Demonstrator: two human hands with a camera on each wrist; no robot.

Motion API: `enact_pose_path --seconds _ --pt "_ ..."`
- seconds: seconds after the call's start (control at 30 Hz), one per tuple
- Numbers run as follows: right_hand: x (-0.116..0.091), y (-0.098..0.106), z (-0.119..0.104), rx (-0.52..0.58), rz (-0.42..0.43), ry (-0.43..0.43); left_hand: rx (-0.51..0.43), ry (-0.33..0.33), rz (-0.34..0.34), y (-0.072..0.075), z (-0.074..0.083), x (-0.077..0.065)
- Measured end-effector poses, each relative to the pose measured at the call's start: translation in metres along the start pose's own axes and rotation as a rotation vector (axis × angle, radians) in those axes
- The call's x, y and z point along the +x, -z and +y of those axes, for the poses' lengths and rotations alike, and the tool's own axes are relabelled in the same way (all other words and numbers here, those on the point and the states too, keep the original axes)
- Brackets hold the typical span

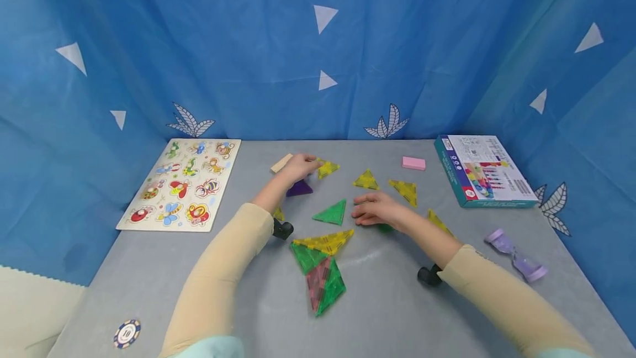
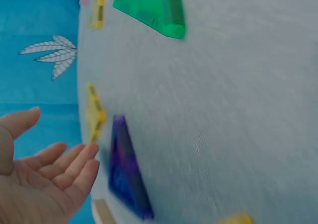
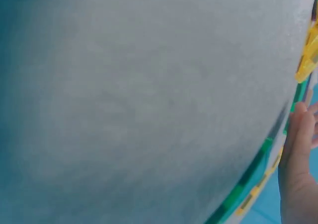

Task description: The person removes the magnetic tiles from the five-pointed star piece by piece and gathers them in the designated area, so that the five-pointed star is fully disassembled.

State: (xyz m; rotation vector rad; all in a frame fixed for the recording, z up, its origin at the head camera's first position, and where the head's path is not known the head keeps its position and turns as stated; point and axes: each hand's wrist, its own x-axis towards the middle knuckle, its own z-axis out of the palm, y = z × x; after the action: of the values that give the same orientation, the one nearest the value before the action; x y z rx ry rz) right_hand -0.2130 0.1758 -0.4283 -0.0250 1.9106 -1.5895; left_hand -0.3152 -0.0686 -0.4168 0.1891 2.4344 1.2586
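The head view showed work that looked partly done: at the middle of the desk (image 1: 387,314), a yellow piece (image 1: 325,242), a red piece (image 1: 317,285) and two green pieces (image 1: 334,289) lay together as one flat cluster. Judging by that, the rest was left to join: a loose green triangle (image 1: 332,213), a purple triangle (image 1: 300,188) and several yellow triangles (image 1: 366,179) lay apart towards the far edge. The left hand (image 1: 300,168) reached beside one of those yellow triangles; the right hand (image 1: 380,209) hung by the loose green triangle, with another green bit (image 1: 385,227) partly hidden under it. A chip (image 1: 127,333) at the near left corner read "10"; the box (image 1: 497,170) at the far right corner carried print (too small to make out).

The left wrist view showed that hand palm-up, its thumb well apart and its fingers loosely bent, with hold of nothing; the purple triangle was just beside the fingertips.

The right wrist view caught mostly bare desk, with the other hand at the border, fingers nearly straight and gripping nothing visible (whether they touched the green edge there, I could not tell).
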Motion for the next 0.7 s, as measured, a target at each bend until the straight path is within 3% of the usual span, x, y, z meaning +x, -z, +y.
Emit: enact_pose_path --seconds 0.13,0.27,0.33,0.43,0.57,0.7 --pt "-0.018 0.002 0.005 -0.078 -0.007 0.063 0.001 -0.169 -0.068 0.001 -0.002 -0.028" --pt "-0.036 -0.008 0.011 -0.164 -0.041 0.138 0.000 -0.377 -0.222 -0.009 -0.002 -0.072" --pt "-0.045 -0.016 0.013 -0.210 -0.085 0.158 0.063 -0.456 -0.327 -0.015 -0.001 -0.095" --pt "-0.056 -0.029 0.016 -0.275 -0.177 0.169 0.215 -0.507 -0.468 -0.025 0.003 -0.123" --pt "-0.063 -0.049 0.019 -0.350 -0.272 0.204 0.450 -0.542 -0.512 -0.035 0.003 -0.139" --pt "-0.061 -0.066 0.024 -0.385 -0.297 0.220 0.507 -0.604 -0.521 -0.042 -0.001 -0.140"
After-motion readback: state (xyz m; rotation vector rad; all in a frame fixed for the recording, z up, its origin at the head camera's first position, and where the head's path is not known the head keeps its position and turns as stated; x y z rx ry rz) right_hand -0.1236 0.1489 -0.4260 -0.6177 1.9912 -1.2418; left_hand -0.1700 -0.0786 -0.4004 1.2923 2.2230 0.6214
